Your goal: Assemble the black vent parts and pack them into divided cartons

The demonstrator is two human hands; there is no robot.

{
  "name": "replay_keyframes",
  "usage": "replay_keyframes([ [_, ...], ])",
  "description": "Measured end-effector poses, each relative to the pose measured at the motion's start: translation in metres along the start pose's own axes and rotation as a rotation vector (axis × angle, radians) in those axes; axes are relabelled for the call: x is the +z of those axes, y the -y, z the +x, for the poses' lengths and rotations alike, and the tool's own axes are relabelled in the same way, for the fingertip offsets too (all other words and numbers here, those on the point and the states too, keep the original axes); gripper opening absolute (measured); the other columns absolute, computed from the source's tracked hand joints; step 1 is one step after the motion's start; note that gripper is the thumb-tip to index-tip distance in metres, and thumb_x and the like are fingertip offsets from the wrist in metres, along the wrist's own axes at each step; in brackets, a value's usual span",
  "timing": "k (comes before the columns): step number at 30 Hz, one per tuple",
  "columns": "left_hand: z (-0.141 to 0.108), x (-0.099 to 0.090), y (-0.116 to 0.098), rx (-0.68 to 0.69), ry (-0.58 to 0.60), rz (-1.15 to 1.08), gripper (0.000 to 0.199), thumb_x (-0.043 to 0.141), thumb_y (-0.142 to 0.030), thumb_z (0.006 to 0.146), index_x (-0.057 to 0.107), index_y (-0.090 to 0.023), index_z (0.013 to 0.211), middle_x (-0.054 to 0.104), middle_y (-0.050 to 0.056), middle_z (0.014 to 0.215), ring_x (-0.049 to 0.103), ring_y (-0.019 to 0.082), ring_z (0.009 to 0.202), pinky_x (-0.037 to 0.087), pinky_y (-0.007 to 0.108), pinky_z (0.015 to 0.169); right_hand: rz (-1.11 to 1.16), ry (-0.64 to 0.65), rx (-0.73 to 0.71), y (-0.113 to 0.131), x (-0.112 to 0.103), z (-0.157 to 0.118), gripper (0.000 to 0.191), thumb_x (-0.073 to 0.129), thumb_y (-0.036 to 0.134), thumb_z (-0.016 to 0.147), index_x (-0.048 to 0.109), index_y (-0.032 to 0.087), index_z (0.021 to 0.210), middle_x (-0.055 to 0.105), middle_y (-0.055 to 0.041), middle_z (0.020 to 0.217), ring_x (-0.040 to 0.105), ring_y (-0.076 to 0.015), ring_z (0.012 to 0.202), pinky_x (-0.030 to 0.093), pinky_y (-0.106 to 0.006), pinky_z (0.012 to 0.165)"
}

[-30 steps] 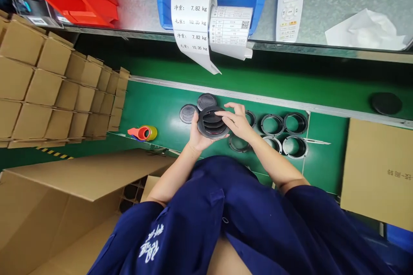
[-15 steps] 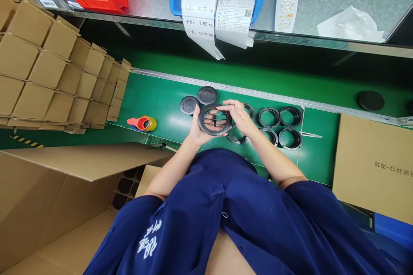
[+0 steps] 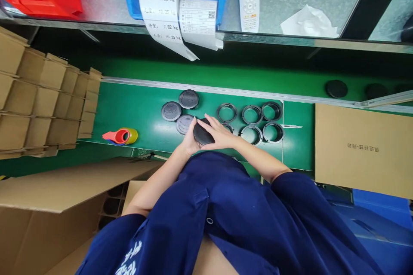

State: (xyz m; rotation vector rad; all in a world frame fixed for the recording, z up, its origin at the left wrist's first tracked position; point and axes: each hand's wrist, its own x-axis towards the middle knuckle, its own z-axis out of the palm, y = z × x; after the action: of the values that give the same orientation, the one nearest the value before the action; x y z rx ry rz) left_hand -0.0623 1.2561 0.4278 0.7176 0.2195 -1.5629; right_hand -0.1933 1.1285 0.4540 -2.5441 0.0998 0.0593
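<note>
From my remote view, the left hand (image 3: 189, 141) and right hand (image 3: 222, 135) are holding a round black piece (image 3: 204, 132) over the near side of the counter (image 3: 138, 105), fingers clamping it from both sides. I'm counting three round vents (image 3: 171, 111) lying to the left, looking finished, I'd judge. To the right, six open rings (image 3: 251, 135) are sitting unfilled, one partly hidden. How much handling the held piece is still needing, I'm not able to tell.

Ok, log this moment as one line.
left hand: holding black disc | right hand: holding same disc | green bench: three grey discs nearby, black rings to the right
</note>
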Motion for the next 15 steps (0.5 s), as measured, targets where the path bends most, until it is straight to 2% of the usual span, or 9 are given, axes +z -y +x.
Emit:
replay_keyframes([
  [3, 0.013, 0.000, 0.003, -0.072, 0.027, 0.078, 0.085, 0.033, -0.079, 0.095, 0.047, -0.019, 0.153, 0.073, 0.018, 0.120, 0.073, 0.034, 0.104, 0.060, 0.050, 0.089, -0.025, -0.014, 0.124, -0.024, 0.002, 0.002, 0.116, 0.081, 0.063, 0.076, 0.021, 0.025, 0.167, 0.021, -0.0180, 0.167, 0.027, -0.0402, 0.149, 0.031, -0.057, 0.121],
  [5, 0.017, -0.001, 0.001, -0.078, -0.013, 0.154, 0.090, 0.031, -0.083, 0.092, 0.041, -0.021, 0.156, 0.070, 0.020, 0.123, 0.071, 0.035, 0.108, 0.057, 0.054, 0.094, -0.121, -0.112, 0.337, -0.047, 0.000, 0.006, 0.113, 0.080, 0.061, 0.077, 0.024, 0.020, 0.166, 0.025, -0.0215, 0.164, 0.031, -0.0424, 0.146, 0.029, -0.057, 0.120],
  [7, 0.019, -0.002, -0.003, -0.042, -0.093, 0.239, 0.084, 0.036, -0.079, 0.094, 0.044, -0.020, 0.153, 0.069, 0.021, 0.126, 0.071, 0.032, 0.109, 0.056, 0.052, 0.098, -0.241, -0.168, 0.550, -0.073, -0.002, 0.012, 0.111, 0.079, 0.060, 0.078, 0.026, 0.016, 0.166, 0.025, -0.0256, 0.163, 0.030, -0.0462, 0.145, 0.024, -0.061, 0.121],
  [8, 0.019, -0.004, -0.005, -0.026, -0.126, 0.269, 0.079, 0.039, -0.074, 0.096, 0.047, -0.018, 0.150, 0.068, 0.021, 0.128, 0.070, 0.030, 0.110, 0.055, 0.049, 0.100, -0.290, -0.162, 0.611, -0.085, -0.002, 0.015, 0.111, 0.078, 0.061, 0.079, 0.026, 0.015, 0.165, 0.025, -0.0269, 0.163, 0.029, -0.0475, 0.145, 0.020, -0.063, 0.121],
  [11, 0.019, -0.011, -0.009, -0.021, -0.168, 0.284, 0.064, 0.044, -0.062, 0.101, 0.056, -0.013, 0.140, 0.066, 0.022, 0.131, 0.069, 0.028, 0.113, 0.054, 0.044, 0.103, -0.374, -0.099, 0.662, -0.109, 0.004, 0.029, 0.111, 0.074, 0.065, 0.082, 0.023, 0.014, 0.166, 0.023, -0.0287, 0.164, 0.026, -0.0481, 0.148, 0.011, -0.067, 0.121],
  [15, 0.022, -0.030, -0.013, -0.008, -0.286, 0.272, 0.046, 0.048, -0.050, 0.102, 0.064, -0.012, 0.123, 0.068, 0.021, 0.127, 0.070, 0.026, 0.109, 0.056, 0.041, 0.100, -0.377, -0.117, 0.623, -0.113, 0.008, 0.057, 0.106, 0.066, 0.066, 0.089, 0.020, 0.009, 0.166, 0.012, -0.0296, 0.168, 0.014, -0.0452, 0.155, 0.001, -0.066, 0.122],
])
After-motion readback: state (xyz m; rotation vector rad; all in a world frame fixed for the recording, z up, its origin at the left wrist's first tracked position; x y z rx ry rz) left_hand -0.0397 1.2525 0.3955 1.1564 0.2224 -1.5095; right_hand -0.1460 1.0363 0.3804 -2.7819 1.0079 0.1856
